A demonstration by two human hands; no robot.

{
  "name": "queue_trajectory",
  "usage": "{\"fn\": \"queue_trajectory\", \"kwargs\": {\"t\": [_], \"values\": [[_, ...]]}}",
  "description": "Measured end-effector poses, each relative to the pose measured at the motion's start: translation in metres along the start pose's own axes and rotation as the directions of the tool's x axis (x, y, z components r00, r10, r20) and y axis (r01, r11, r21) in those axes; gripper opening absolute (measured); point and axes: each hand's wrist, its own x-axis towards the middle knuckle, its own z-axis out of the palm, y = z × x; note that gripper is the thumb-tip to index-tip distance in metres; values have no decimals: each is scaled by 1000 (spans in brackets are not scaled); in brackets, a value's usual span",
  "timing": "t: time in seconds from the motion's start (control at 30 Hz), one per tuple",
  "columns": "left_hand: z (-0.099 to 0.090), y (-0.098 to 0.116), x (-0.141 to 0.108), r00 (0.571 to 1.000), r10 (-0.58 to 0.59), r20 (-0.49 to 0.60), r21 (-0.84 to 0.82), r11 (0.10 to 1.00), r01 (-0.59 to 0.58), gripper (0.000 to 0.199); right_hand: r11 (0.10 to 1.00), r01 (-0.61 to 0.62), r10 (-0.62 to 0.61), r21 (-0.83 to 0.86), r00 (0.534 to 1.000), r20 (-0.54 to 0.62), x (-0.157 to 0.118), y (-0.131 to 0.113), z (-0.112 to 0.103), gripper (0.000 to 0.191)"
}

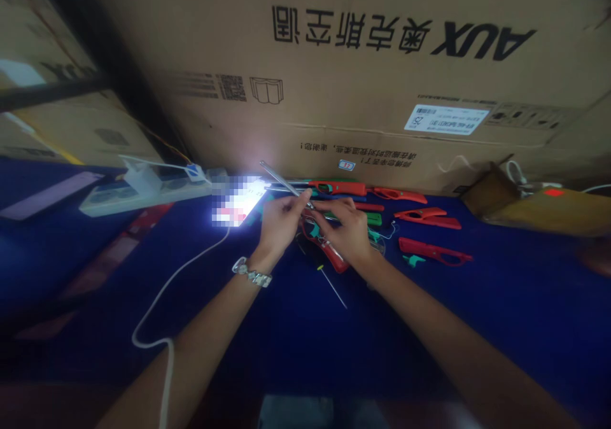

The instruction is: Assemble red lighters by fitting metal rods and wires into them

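Note:
A thin silver metal tube slants up and to the left between my two hands. My left hand, with a watch on its wrist, pinches the tube along its length. The fingertips of my right hand close on its lower right end; what else they may hold is hidden. Below the hands lies a red plastic lighter casing, partly covered by my right hand. Nearby rests a thin metal rod with a yellow collar. Behind my hands lies a long-necked red gas lighter.
Red casing pieces and a small teal part lie on the blue tabletop at the right. Left of my hands are a lit phone, its white cable and a power strip. A large cardboard box stands behind.

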Motion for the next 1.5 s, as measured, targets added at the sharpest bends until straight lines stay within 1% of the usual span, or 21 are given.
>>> {"fn": "queue_trajectory", "kwargs": {"t": [0.07,0.17,0.27,0.43,0.53,0.63,0.7,0.77,0.83,0.9,0.93,1.03,1.1,1.27,1.33,1.4,1.47,1.5], "values": [[0,1,1,1000,11,8,-4,1000,-11,41,997,-42,43,58,999,-12,1,-1,-2,19],[-1,1,2,1000,13,-4,-2,1000,-13,42,989,-66,68,129,998,-14,3,-1,-4,16],[-1,0,2,1000,28,-11,19,999,-28,45,985,-78,78,154,997,8,4,0,-4,10],[-1,-2,3,997,70,23,17,997,-70,43,972,-106,107,209,994,6,7,-1,-4,2],[-1,-2,3,997,66,35,27,997,-67,41,986,-74,78,150,997,-17,7,-2,-6,3],[0,-2,2,996,90,21,52,994,-91,40,999,5,-4,54,1000,-24,7,-3,-6,5],[1,-3,1,993,117,18,69,991,-118,39,999,37,-37,-2,999,-7,7,-4,-7,7],[1,-5,2,990,139,24,82,987,-141,38,999,31,-30,-33,999,22,7,-4,-7,8],[0,-7,3,988,150,40,91,984,-153,38,1000,-17,18,-11,999,44,9,-4,-8,6],[-1,-9,5,986,154,63,110,981,-160,38,989,-114,108,91,992,69,11,-1,-8,5],[-1,-10,6,985,156,75,125,978,-165,39,970,-178,164,165,982,96,12,2,-8,7],[-3,-12,9,978,174,113,180,965,-192,43,851,-371,301,371,925,233,15,11,-5,15],[-4,-13,11,973,186,133,208,955,-211,42,788,-437,327,434,894,307,17,16,-3,19],[-3,-19,14,964,208,167,230,942,-243,41,724,-490,310,485,860,406,21,18,-5,28],[-3,-19,14,955,221,197,240,934,-266,39,707,-500,303,499,853,425,22,19,-6,30],[-5,-17,15,948,228,220,292,912,-287,37,699,-505,305,507,851,427,23,21,-6,30],[-11,-13,16,933,221,284,367,874,-319,27,686,-519,321,511,845,427,22,23,-5,29],[-16,-11,17,912,212,351,394,850,-349,19,676,-529,333,513,841,427,22,25,-4,28]]}}
